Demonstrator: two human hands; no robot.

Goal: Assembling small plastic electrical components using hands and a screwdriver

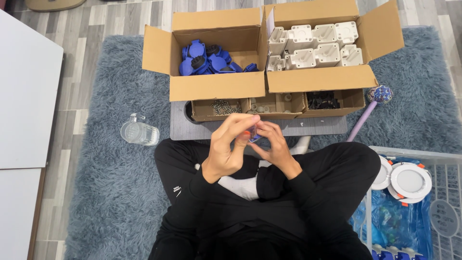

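Above the crossed legs, both hands meet around a small blue part (254,138). The left hand (228,147) and right hand (275,147) pinch it between their fingertips, equally near, just before the low gray board (317,126).

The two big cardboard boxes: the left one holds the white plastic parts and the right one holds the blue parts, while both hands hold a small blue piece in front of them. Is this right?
Not quite: the contents are swapped. In the head view, the left box holds the blue parts and the right box holds the white plastic parts. The rest stands: the left hand and right hand hold a small blue piece in front of them.
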